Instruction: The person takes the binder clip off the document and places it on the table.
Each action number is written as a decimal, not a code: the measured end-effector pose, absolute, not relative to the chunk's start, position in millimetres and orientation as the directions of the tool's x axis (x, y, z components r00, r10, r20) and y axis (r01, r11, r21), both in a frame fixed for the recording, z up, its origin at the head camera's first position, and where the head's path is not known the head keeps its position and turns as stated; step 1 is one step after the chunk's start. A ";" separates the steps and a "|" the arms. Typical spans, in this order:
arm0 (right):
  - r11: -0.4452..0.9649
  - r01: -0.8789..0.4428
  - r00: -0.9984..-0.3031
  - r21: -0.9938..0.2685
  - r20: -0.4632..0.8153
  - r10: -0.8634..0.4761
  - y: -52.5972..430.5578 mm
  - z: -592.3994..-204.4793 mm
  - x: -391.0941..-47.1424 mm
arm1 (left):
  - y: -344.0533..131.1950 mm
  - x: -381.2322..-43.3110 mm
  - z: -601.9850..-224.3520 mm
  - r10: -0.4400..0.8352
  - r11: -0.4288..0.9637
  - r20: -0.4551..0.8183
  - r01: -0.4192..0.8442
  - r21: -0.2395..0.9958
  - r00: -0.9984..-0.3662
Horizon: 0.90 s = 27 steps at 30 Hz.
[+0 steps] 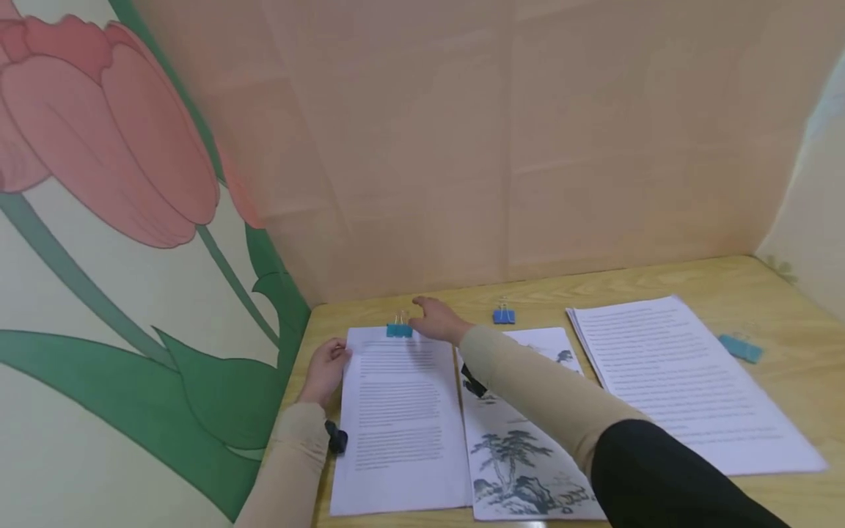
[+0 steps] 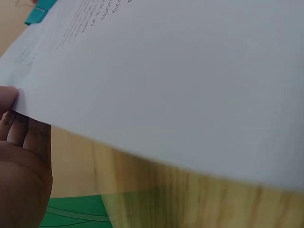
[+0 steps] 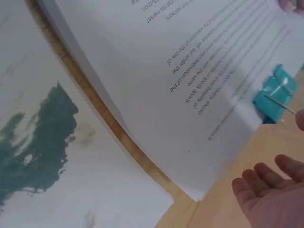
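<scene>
A stack of printed paper [image 1: 399, 411] lies at the left of the table, with a teal binder clip [image 1: 399, 331] on its top edge. My left hand [image 1: 325, 372] pinches the stack's upper left edge. In the left wrist view the thumb [image 2: 7, 99] is on top and the other fingers are beneath the paper, whose edge stands above the tabletop. My right hand [image 1: 439, 320] is at the clip's right end, fingers loosely extended. The right wrist view shows the thumb [image 3: 300, 120] right at the clip's wire handle [image 3: 280, 103], while the other fingers stay apart from it.
Next to the stack lies a sheet with an ink landscape [image 1: 521, 469], partly covered by my right arm. A blue binder clip [image 1: 504, 316] stands behind it. Farther right are another printed stack [image 1: 686, 389] and a second teal clip [image 1: 741, 347]. Walls border the table's back and sides.
</scene>
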State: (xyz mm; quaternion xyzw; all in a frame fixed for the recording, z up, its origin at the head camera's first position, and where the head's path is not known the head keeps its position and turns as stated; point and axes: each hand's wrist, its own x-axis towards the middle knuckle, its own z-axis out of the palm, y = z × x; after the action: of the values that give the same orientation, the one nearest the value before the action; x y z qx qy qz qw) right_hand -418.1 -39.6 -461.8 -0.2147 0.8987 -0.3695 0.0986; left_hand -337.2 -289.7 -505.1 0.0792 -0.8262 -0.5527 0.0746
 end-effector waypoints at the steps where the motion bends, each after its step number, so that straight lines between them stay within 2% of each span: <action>1: 0.632 -0.310 -0.885 -0.710 -0.027 -0.464 -40.0 -462.0 -418.8 | -289.0 -337.1 -504.8 -0.208 0.373 0.037 -0.044 0.927 -0.977; 10: 0.561 -0.307 -0.872 -0.769 -0.009 -0.490 -39.8 -461.7 -416.0 | -283.1 -336.7 -500.2 -0.202 0.331 -0.010 -0.077 0.941 -0.979; 16: 0.455 -0.246 -0.873 -0.856 -0.008 -0.487 -40.4 -465.5 -417.3 | -282.1 -334.8 -499.4 -0.218 0.316 -0.045 -0.114 0.942 -0.975; 27: 0.384 -0.188 -0.851 -0.904 -0.045 -0.523 -32.9 -462.6 -421.3 | -283.4 -333.3 -501.7 -0.240 0.280 -0.077 -0.145 0.949 -0.968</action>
State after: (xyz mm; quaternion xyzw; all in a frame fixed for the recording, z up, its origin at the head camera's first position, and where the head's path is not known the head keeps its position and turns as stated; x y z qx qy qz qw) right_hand -421.3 -32.9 -462.6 -0.2177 0.8154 -0.5106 0.1639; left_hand -333.3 -283.4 -501.7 0.1206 -0.7991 -0.5876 0.0405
